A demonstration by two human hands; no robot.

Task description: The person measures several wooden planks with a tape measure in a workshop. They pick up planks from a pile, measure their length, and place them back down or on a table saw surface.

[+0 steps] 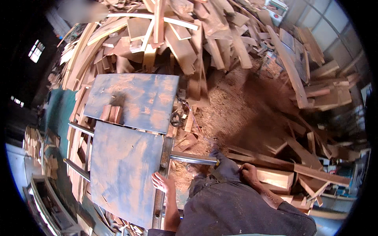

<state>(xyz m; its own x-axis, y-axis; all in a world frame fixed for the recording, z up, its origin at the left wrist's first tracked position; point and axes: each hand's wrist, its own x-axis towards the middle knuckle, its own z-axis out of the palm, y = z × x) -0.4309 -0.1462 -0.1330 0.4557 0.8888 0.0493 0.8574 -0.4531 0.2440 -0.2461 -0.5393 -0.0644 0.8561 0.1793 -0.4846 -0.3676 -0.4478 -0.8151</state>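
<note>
My left hand (163, 183) lies at the right edge of the near metal table plate (126, 169), with its fingers stretched out over the edge. That plate is grey-blue and dusted with sawdust. Across a narrow gap lies the far metal plate (134, 98), where two small wood blocks (115, 114) stand side by side at its near edge. A dark blurred patch sits just behind the blocks; I cannot make out what it is. My right hand (249, 174) hangs by my thigh, beside stacked timber, its fingers curled in. Whatever it holds, if anything, is hidden.
Steel rails (193, 158) stick out from both sides of the near plate, one reaching toward my legs. A large heap of wood offcuts (177, 43) rises behind the plates. Sawdust (224, 102) covers the floor. Long timbers (275, 177) lie at my right.
</note>
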